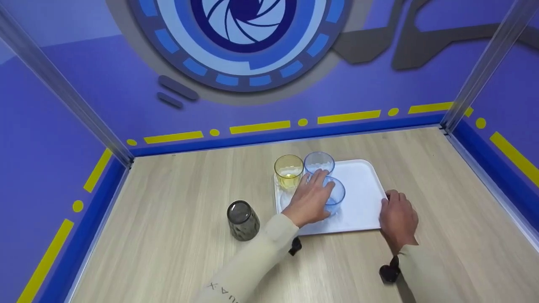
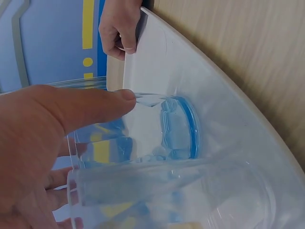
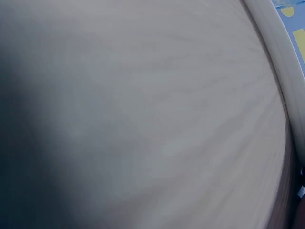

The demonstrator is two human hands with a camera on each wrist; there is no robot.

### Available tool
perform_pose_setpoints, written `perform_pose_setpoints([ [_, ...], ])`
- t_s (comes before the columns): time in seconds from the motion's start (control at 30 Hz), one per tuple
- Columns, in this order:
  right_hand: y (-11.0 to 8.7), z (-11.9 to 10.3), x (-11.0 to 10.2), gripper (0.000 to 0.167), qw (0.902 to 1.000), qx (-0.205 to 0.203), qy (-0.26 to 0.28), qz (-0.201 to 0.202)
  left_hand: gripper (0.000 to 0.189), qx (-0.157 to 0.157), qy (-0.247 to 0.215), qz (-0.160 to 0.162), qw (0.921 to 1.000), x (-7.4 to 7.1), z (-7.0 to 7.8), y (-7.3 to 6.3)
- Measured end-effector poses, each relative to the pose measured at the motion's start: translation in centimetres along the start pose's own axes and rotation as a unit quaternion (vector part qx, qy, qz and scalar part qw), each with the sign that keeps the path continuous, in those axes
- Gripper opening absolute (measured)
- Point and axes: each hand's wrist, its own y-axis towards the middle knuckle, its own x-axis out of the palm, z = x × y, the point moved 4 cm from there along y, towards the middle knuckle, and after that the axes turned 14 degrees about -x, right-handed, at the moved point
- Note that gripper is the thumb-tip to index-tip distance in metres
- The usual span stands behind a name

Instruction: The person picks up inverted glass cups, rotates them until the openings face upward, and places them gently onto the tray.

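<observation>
My left hand (image 1: 309, 198) reaches over a white tray (image 1: 364, 185), thumb and fingers about the upper part of a light blue glass (image 1: 337, 197). In the left wrist view the thumb lies along this blue glass (image 2: 181, 129), and fingers show behind it. A clear glass (image 2: 224, 195) stands close beside it, partly under the hand in the head view. Behind are another bluish glass (image 1: 319, 160) and a yellow glass (image 1: 289, 170). My right hand (image 1: 399, 216) grips the tray's right edge.
A dark grey glass (image 1: 243, 221) stands upside down on the wooden table (image 1: 168, 235), left of the tray. Blue-purple panels (image 1: 236, 111) with yellow marks enclose the back and sides. Pale fabric (image 3: 157, 105) fills most of the right wrist view.
</observation>
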Motion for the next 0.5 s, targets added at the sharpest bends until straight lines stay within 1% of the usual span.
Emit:
perform_pose_setpoints([
  [0.1, 0.0, 0.0, 0.0, 0.031, 1.0, -0.003, 0.0, 0.001, 0.074, 0.0, -0.008, 0.002, 1.0, -0.2, -0.1, -0.2],
  [0.33, 0.0, 0.0, -0.1, 0.029, 0.9994, -0.022, 0.0, 0.027, 0.076, 0.004, -0.009, 0.017, 0.9998, -0.8, -0.6, -0.6],
  [0.5, 0.0, 0.0, -0.1, 0.028, 0.9995, -0.018, -0.001, 0.027, 0.078, 0.0, -0.015, 0.01, 0.9998, -1.3, -1.3, -1.1],
])
